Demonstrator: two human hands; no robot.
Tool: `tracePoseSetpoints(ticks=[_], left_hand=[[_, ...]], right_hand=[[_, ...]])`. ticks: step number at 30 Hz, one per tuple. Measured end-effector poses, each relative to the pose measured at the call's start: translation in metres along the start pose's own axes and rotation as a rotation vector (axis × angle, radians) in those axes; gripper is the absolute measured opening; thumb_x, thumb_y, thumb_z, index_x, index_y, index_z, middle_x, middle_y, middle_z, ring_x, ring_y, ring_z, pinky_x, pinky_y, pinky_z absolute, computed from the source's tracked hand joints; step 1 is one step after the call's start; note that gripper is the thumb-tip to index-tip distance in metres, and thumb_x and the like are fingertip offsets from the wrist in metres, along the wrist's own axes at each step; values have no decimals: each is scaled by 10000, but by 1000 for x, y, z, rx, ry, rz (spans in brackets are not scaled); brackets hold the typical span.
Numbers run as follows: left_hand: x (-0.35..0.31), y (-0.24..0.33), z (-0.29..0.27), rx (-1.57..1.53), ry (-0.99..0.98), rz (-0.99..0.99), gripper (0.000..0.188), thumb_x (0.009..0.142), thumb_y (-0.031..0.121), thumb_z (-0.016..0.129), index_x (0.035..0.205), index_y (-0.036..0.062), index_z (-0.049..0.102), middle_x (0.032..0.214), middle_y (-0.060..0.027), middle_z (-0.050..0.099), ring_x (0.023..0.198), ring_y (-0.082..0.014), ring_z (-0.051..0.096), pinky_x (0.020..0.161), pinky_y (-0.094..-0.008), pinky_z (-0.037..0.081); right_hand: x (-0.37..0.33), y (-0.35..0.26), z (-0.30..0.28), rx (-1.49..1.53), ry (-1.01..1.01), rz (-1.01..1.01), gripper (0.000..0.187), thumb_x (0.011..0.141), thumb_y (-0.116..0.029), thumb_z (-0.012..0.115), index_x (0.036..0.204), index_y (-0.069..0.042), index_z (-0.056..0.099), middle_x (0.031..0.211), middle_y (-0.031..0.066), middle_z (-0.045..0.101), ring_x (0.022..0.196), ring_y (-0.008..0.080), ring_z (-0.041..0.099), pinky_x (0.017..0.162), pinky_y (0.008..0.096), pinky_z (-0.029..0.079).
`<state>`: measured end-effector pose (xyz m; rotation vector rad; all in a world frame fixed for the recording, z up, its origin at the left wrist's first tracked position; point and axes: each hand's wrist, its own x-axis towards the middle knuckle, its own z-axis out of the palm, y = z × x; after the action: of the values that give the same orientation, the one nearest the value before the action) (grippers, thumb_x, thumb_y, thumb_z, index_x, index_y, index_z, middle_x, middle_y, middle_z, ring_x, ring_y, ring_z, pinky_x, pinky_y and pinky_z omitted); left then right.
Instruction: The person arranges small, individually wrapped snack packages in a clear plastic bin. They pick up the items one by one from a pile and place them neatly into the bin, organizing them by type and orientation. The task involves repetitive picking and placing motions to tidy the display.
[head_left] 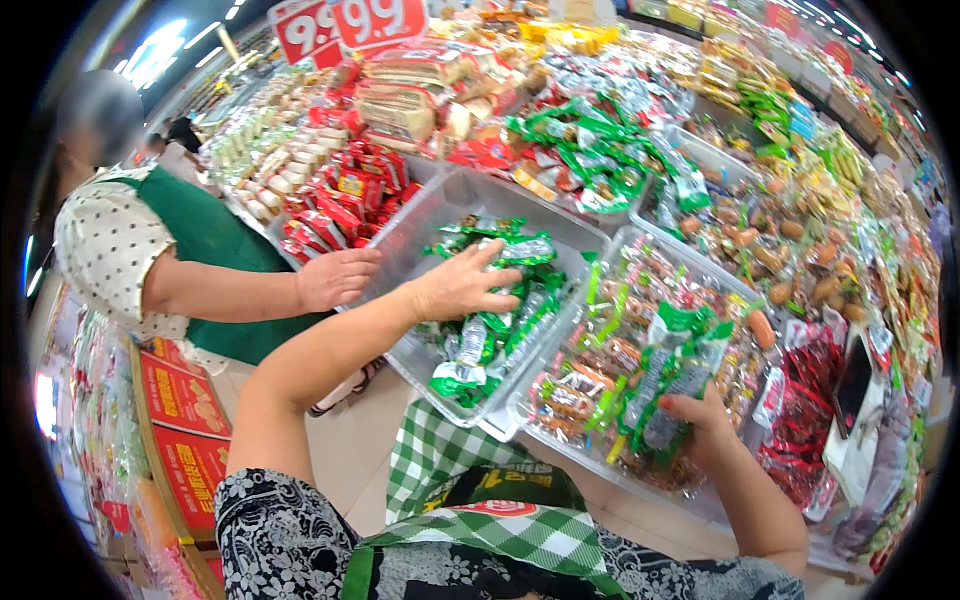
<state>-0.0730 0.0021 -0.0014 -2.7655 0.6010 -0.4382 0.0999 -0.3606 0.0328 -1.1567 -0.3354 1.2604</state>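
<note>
Green snack packets (pixel 672 385) are gripped by the right hand (pixel 706 428) beside the clear tub (pixel 432 215); inside it, the left hand (pixel 462 285) is laid open on green packets.

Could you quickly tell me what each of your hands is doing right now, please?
Left hand: open, resting on green packets in the clear bin.
Right hand: closed, holding green snack packets.
</note>
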Motion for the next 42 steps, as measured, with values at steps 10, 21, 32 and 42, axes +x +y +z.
tracePoseSetpoints(ticks=[10, 21, 32, 42], left_hand=[[21, -16, -76, 13, 239, -196, 483, 640, 6, 665, 1034, 259, 548, 1235, -27, 515, 1175, -439, 465, 662, -408, 582], [113, -112, -123, 133, 641, -320, 396, 665, 127, 747, 1037, 212, 637, 1129, -68, 618, 1060, -370, 554, 857, -452, 483], [158, -153, 0, -257, 227, -556, 692, 799, 128, 703, 1392, 308, 396, 1430, -147, 408, 1305, -345, 402, 1073, -434, 372], [54, -72, -26, -421, 189, -823, 143, 754, 120, 646, 894, 91, 644, 809, -89, 667, 824, -296, 651, 697, -408, 507]], right_hand=[[-5, 3, 11, 39, 29, -84, 551, 709, -45, 613, 1228, 32, 445, 1071, 171, 623, 946, 288, 626, 858, 412, 519], [-2, -8, 13, -11, -8, -23, 592, 696, -189, 720, 1195, 29, 489, 1046, 135, 628, 918, 250, 638, 819, 384, 529], [-5, -11, 16, -48, -42, 5, 589, 702, -218, 752, 1184, 26, 517, 1063, 122, 636, 932, 228, 637, 818, 367, 529], [-4, -11, 15, -45, -14, 6, 594, 706, -199, 742, 1200, 28, 504, 1066, 124, 631, 927, 233, 638, 816, 369, 535]])
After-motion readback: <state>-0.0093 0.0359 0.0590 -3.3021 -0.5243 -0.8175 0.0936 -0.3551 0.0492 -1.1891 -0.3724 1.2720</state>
